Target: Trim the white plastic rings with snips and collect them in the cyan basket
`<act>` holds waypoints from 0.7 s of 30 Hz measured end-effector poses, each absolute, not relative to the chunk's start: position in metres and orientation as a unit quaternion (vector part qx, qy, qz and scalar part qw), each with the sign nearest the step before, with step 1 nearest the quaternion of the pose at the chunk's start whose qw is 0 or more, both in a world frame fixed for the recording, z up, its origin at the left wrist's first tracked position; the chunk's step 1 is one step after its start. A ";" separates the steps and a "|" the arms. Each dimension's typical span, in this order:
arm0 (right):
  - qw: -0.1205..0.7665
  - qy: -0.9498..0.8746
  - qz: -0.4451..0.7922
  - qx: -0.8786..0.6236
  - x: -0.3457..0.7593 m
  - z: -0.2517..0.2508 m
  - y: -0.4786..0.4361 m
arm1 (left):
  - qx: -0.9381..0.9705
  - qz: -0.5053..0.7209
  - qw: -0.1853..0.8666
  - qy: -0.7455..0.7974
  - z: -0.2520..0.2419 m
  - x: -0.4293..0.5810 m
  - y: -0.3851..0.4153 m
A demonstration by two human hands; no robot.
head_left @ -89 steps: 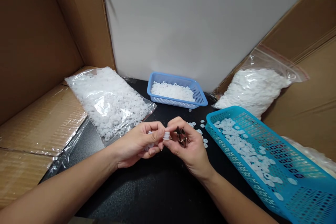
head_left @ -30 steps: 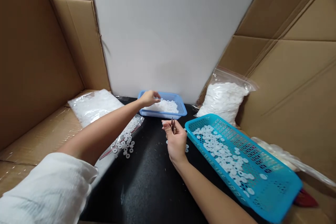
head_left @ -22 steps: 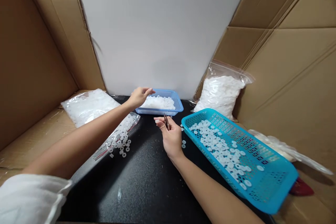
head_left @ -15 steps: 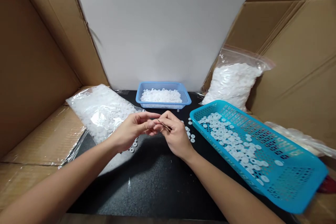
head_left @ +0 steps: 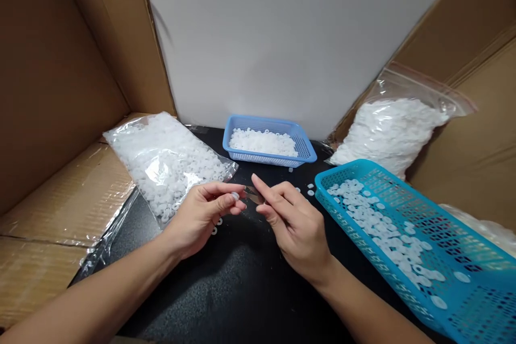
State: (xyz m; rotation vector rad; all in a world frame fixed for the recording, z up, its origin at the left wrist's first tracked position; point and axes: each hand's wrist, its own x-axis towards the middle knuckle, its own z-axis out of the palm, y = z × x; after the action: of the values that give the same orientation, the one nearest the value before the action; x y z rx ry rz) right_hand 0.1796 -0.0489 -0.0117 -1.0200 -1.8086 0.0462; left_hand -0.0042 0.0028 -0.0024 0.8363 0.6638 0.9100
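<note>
White plastic ring (head_left: 235, 196) pinched in left hand (head_left: 201, 217) fingertips, right hand (head_left: 298, 226) just beside, gripping thin metal tool (head_left: 253, 193).

**Small-parts sorting station in a light-industrial workshop.** Cardboard screens (head_left: 60, 64) wall in a black table (head_left: 226, 290). A zip bag (head_left: 165, 158) of white plastic rings (head_left: 189, 164) lies just left of the fingers (head_left: 226, 201), and a second bag (head_left: 387, 134) lies well beyond them to the right. A small blue basket (head_left: 308, 151) beyond the fingers and a teal basket (head_left: 475, 301) near their right hold loose rings.

White wall (head_left: 302, 37) w/ cardboard sides (head_left: 60, 64) (black tabletop (head_left: 226, 290))
</note>
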 end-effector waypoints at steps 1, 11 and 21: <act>0.501 -0.757 -0.001 -0.419 0.180 -0.012 -0.049 | 0.392 0.423 0.760 0.300 -0.002 -0.005 0.003; 0.436 -0.799 -0.102 -0.402 0.184 -0.010 -0.052 | 0.440 0.423 0.736 0.292 0.000 -0.004 -0.001; 0.415 -0.809 -0.128 -0.396 0.186 -0.007 -0.053 | 0.472 0.422 0.717 0.291 -0.001 -0.007 -0.002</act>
State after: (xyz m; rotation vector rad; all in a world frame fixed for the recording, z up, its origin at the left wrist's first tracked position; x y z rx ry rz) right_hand 0.1857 -0.0529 -0.0066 -0.9949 -2.0323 -0.3208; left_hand -0.0072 -0.0022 -0.0014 1.0441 0.6450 0.9329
